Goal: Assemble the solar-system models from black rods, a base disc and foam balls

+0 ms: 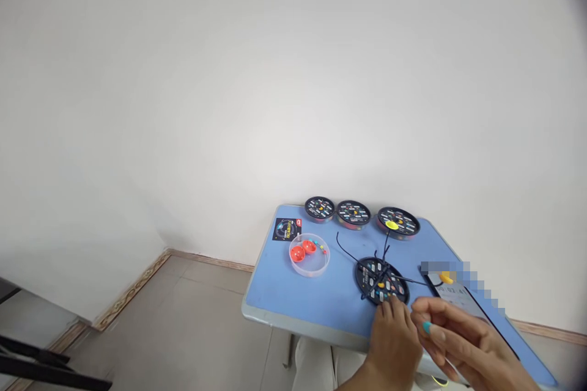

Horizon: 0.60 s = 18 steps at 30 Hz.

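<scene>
Blue desk (293,293) with four black discs: three far discs (353,213) along the far edge, one near disc (382,281) by the near edge, under one black cord (347,248). Left hand (395,337) touches the near disc's rim, grip not discernible; right hand (456,337) beside it, grip loosely open. One clear dish (310,271) holds two orange beads (298,252).

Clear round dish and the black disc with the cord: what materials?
Clear round dish: looks like smooth transparent plastic, since the blue table shows through its wall; glass not excluded. Black round disc: probably matte moulded plastic with coloured inserts; too small to be sure.
</scene>
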Each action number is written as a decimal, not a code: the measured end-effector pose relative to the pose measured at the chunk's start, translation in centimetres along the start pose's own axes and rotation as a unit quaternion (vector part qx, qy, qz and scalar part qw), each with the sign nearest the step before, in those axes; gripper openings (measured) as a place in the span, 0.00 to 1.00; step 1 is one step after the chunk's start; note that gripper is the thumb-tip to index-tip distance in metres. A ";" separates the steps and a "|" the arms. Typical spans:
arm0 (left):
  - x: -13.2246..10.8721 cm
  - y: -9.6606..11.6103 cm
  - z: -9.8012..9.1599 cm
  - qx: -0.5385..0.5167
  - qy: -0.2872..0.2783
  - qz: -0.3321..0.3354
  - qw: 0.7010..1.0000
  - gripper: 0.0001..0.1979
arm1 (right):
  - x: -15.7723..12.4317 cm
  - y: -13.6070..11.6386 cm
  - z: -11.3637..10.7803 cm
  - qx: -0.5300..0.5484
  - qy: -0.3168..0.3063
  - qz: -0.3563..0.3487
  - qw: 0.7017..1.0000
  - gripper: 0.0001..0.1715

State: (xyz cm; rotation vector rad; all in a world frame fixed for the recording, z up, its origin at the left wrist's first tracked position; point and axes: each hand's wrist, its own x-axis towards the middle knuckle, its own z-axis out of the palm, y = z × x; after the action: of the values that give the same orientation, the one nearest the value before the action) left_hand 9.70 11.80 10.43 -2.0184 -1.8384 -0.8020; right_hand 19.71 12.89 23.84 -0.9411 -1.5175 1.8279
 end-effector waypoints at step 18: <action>-4.2 -5.0 -8.0 -0.281 0.153 -0.236 0.918 0.15 | 0.9 5.0 2.7 0.247 0.064 0.046 0.966 0.20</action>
State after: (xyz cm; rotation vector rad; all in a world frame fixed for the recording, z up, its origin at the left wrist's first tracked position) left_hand 3.07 4.59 13.63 -1.5757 -2.0845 -1.8481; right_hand 17.02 11.15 19.08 -0.8695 -0.8840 2.0318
